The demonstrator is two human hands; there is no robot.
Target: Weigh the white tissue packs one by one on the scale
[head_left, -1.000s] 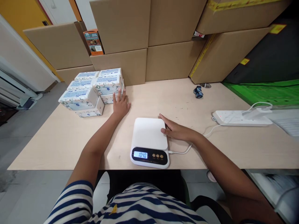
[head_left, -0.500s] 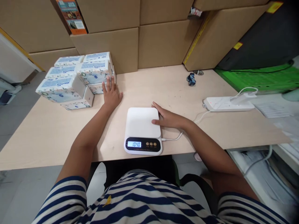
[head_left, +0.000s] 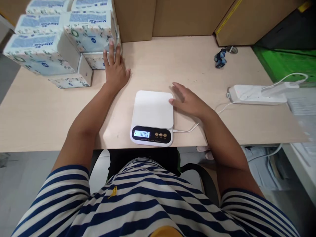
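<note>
A white digital kitchen scale (head_left: 154, 110) lies near the table's front edge, its platform bare and its lit display (head_left: 141, 134) reading about 104.7 with a minus sign before it. My right hand (head_left: 189, 101) is open just right of the scale, thumb at the platform's right edge; whether it touches cannot be made out. My left hand (head_left: 116, 70) is open, fingers spread, resting at the front of the stacked tissue packs (head_left: 91, 33), with fingertips against the nearest ones. A white cable (head_left: 185, 131) runs from the scale's right side.
A white power strip (head_left: 256, 94) with a plugged-in charger lies at the right. Behind it is a green mat (head_left: 266, 62). A small dark blue item (head_left: 220, 58) sits at the back. Cardboard boxes (head_left: 182, 18) line the table's rear edge.
The view has tilted down and come closer to the table. My right hand has drawn slightly away from the scale. The display has gone from about 104.0 to 104.7.
</note>
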